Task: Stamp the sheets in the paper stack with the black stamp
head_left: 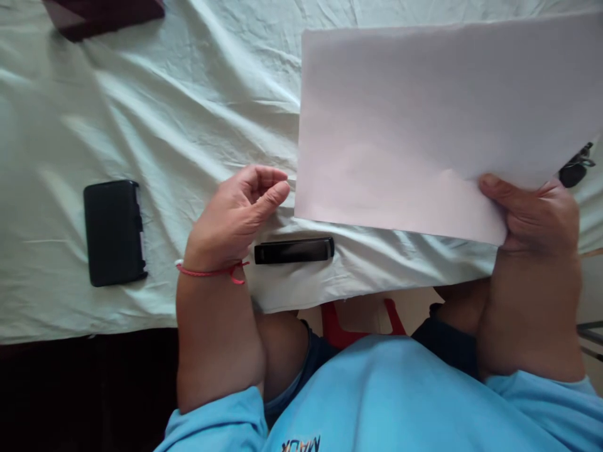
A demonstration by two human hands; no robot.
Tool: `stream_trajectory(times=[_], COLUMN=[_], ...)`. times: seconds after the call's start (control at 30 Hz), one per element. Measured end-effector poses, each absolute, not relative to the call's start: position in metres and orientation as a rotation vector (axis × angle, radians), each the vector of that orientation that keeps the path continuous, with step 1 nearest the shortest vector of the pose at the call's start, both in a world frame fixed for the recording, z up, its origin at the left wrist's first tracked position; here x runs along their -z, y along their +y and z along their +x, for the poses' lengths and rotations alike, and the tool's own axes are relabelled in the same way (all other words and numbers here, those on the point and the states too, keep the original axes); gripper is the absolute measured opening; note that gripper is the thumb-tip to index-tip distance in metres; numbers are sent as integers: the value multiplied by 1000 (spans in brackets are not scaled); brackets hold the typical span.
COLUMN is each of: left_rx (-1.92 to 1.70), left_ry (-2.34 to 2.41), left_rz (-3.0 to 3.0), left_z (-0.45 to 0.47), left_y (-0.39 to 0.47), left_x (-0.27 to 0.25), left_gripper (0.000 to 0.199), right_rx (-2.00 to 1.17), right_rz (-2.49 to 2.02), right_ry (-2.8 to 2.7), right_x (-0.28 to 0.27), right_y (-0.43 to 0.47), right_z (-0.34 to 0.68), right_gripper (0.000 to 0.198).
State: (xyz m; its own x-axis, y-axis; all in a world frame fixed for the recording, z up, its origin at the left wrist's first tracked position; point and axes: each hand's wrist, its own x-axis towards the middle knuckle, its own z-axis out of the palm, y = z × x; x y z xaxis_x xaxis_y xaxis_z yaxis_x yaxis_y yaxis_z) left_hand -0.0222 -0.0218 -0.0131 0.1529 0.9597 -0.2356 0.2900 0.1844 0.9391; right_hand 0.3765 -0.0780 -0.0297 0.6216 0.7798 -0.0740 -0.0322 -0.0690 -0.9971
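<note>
My right hand [541, 210] grips a large white sheet of paper [424, 119] at its near right corner, thumb on top and fingers hidden beneath. The paper is held up at a slant over the cloth. Just off its left edge is my left hand [240, 207], loosely curled, thumb and fingertips close but holding nothing visible. A red string bracelet circles that wrist. A slim black object [294, 250], which looks like a stapler, lies on the cloth between my left wrist and the paper's near edge.
A pale wrinkled cloth [198, 113] covers the table. On the left lies a black rectangular case [114, 233]; a dark maroon box [106, 16] sits at the far left. Keys with a black fob [575, 171] show beyond my right hand. Below the table edge is a red stool [339, 329].
</note>
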Motion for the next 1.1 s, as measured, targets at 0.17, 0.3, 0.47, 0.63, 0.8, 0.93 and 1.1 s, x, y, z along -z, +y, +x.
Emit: stream_trajectory(times=[0.17,0.3,0.47,0.63,0.8,0.93,1.1], left_rx=[-688,-646,-616,-705,-732,-746,-756], left_ry=[1197,1240,1337,1313,1297,1246,1211], left_rz=[1300,1366,1372,1262,1303,1270,1127], left_z=[-11,-7,-7,-3,-5,-7,-6], left_y=[-21,-21,-20,-21,-23,-23,-23], left_x=[11,7,12,10,7,8,10], left_gripper=[31,29,38,38,28,36,52], right_rx=[-764,-752,-774,-787,-783,-792,-755], right_rz=[-1480,-1487,-1549,-1579,-1550,-1518,-1504], right_ry=[-665,-680,-663,-648,-634,-602,-580], right_x=[29,31,33,34,37,36,37], right_y=[-79,-78,-76,-72,-69,-69,-69], right_z=[371,366,363,365,370,368,367], right_gripper=[56,54,54,56,55,50,48])
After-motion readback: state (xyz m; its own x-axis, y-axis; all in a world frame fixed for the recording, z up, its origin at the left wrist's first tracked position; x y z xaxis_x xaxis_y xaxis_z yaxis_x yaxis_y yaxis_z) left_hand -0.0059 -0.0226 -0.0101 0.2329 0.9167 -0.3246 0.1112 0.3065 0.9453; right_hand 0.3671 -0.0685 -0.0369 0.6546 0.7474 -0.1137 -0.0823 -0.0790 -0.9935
